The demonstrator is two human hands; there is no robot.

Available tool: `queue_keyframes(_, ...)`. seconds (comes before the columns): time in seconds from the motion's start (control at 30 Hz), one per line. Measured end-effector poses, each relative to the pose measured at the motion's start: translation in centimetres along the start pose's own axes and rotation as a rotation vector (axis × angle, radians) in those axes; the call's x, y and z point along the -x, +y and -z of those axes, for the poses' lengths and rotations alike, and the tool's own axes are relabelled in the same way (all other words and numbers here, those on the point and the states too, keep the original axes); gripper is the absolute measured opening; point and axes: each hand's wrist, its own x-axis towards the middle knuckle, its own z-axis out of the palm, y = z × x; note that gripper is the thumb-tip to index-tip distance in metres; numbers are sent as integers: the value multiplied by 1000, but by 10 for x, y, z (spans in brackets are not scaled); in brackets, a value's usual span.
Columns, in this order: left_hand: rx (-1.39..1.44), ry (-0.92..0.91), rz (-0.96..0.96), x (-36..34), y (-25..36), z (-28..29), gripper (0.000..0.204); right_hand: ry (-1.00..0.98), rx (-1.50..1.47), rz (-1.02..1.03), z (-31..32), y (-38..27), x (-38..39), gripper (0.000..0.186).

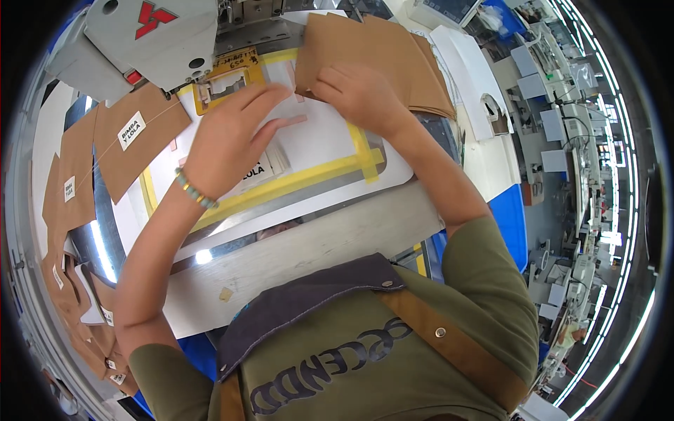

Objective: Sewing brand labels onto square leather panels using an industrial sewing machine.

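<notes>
My right hand is at the near left edge of a stack of brown cut pieces, its fingers curled on the corner of the top piece. My left hand, with a beaded bracelet on the wrist, hovers over a white work plate edged with yellow tape. Its thumb and fingers are apart with nothing between them. Partly covered by that hand lies a small pile of white printed labels. Beyond it, a yellow template frame sits beneath the sewing machine head.
Brown pieces bearing white labels lie left of the plate and hang down the left side, joined by thread. A white sheet with a tape roll lies at the right. Blue bins stand below the table edge. Rows of workstations fill the far right.
</notes>
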Motion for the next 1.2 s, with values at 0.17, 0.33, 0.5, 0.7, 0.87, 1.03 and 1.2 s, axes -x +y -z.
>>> queue_keyframes(0.17, 60, -21, -8, -47, -24, -52, 48, -20, -83, -104, -3, -9, 4, 19)
queue_keyframes(0.33, -120, 36, -123, -77, -40, -81, 27, -67, -102, -287, 21, -18, 21, 60)
queue_keyframes(0.5, -95, 201, 43, -63, -46, -67, 11, -128, 37, -429, 7, 13, 64, 59)
queue_keyframes(0.7, -101, 206, 38, -28, -47, -42, 10, -73, 68, -534, 18, 55, 73, 44)
queue_keyframes(0.87, -247, 113, -82, -2, -71, -27, 22, -187, -35, -383, 42, 111, 98, 42)
queue_keyframes(1.03, -201, 41, 10, 30, -65, -3, 24, -257, -221, -255, 67, 26, 35, 70)
queue_keyframes(1.2, -19, 100, -1, 15, -47, -12, 19, -203, -93, -160, 51, -35, 3, 47)
